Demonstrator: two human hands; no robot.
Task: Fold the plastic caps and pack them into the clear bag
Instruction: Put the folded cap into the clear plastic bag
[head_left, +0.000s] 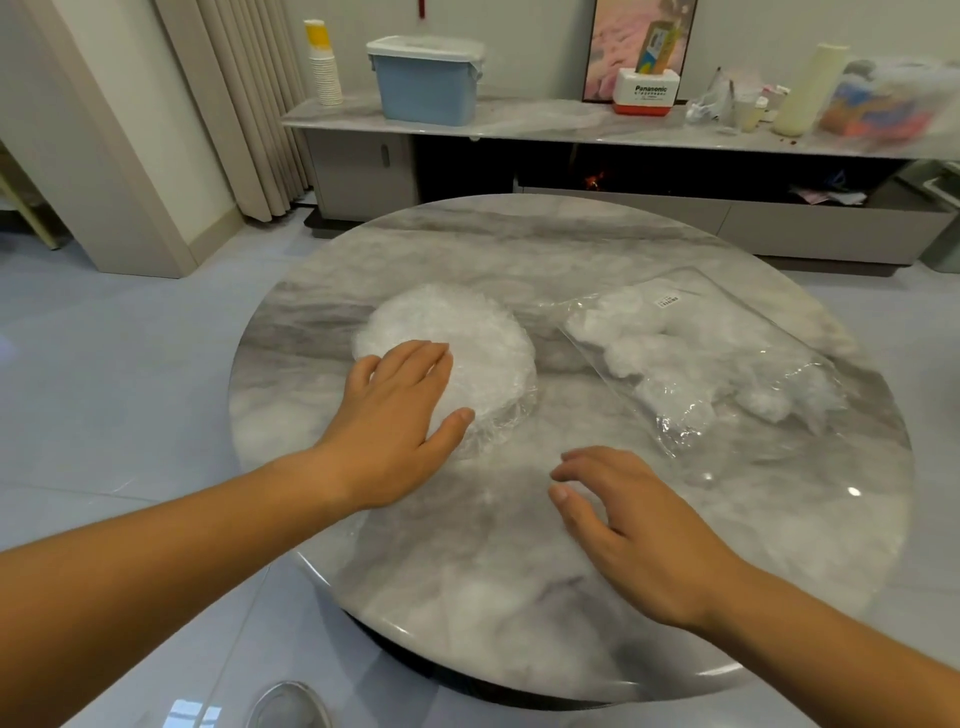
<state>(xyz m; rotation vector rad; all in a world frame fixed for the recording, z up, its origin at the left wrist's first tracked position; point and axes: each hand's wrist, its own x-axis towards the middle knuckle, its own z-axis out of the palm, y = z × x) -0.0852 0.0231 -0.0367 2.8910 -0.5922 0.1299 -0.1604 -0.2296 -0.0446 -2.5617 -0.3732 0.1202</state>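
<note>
Now left hand (397, 415) flat on caps stack (467, 348), right hand (623, 514) nearby.

Marbled grey and white, with darker streaks, across the table (519, 249). Frosty translucent white on the plastic caps (483, 332); colourless, glinting film on the clear bag (737, 332), white lumps within. Pale blue on the bin (426, 96), white on the paper cups (324, 73) with one yellow on top, beige on the curtain (244, 104).
</note>
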